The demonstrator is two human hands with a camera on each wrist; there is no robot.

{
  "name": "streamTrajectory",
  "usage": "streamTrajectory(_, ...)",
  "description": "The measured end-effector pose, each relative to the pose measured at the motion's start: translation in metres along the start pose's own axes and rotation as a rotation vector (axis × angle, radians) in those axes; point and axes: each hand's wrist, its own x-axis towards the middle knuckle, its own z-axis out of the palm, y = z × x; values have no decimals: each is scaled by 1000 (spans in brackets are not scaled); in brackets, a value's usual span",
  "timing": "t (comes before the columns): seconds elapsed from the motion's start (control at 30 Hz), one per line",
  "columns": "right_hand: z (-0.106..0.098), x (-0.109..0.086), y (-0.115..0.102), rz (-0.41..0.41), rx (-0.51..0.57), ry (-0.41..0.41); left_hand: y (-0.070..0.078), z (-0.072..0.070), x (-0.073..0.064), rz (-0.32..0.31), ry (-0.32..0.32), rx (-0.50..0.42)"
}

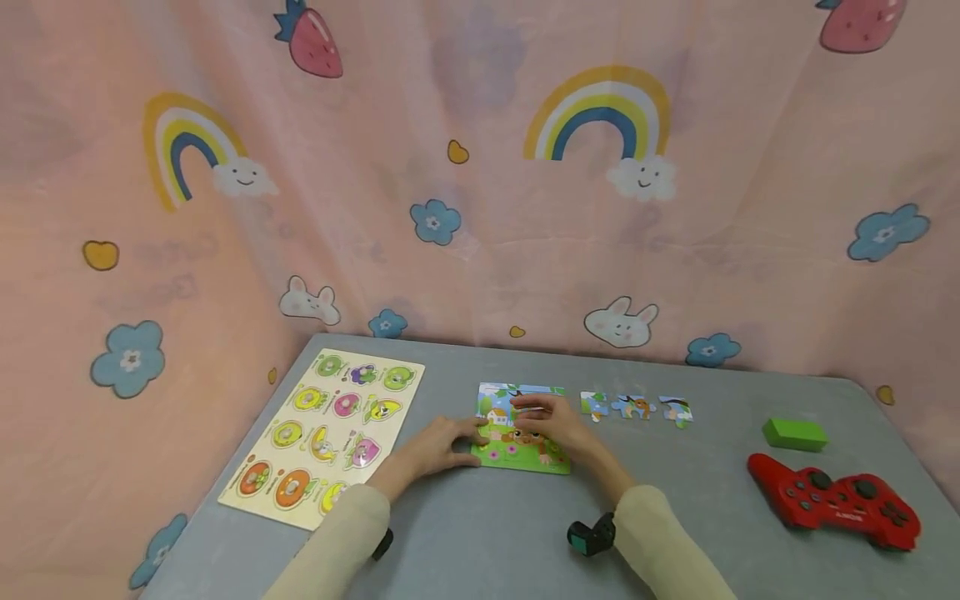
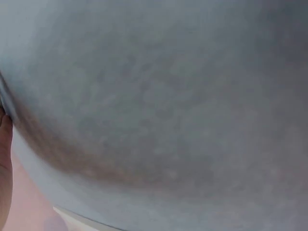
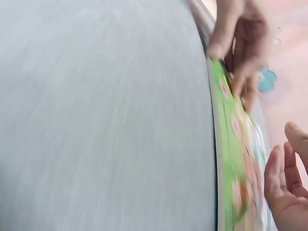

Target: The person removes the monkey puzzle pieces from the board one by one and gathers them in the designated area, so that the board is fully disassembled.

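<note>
A: Where does the puzzle (image 1: 512,458) lie?

B: On the table (image 1: 495,533), between the hands. Taking its centre as the dial's, three loose pieces (image 1: 633,407) form a row between two and three o'clock; the fruit board (image 1: 341,427) lies at nine.

A: And the hands?

B: The left hand (image 1: 435,450) is clamped on the puzzle's edge at eight o'clock. The right hand (image 1: 551,421) is over the three o'clock side, thumb and fingertips apart, no piece visible between them; whether it touches the surface cannot be told.

A: How is this best handled?

B: In my judgement, the left grip should stay firm, so that the puzzle cannot slide. The right fingertips should press straight down; sideways pressure could lift neighbouring parts.
</note>
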Motion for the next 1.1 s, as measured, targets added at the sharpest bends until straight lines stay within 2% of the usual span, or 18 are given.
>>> streamTrajectory(0.1, 14, 10, 1, -19, -32, -8, -2, 2, -2, 9, 22, -2)
streamTrajectory(0.23, 19, 14, 5, -20, -53, 9, -2, 6, -4, 6, 56, -34)
streamTrajectory(0.43, 22, 15, 7, -37, -89, 45, -8, 7, -5, 81, 118, -50)
streamTrajectory(0.67, 24, 15, 6, 10, -146, 105, -8, 5, -8, 67, 117, -145)
streamTrajectory(0.93, 29, 18, 2, 56, -211, 142, -7, 6, -10, 38, 107, -129)
streamTrajectory(1.1, 30, 21, -1, 79, -226, 135, -5, 5, -9, 32, 101, -122)
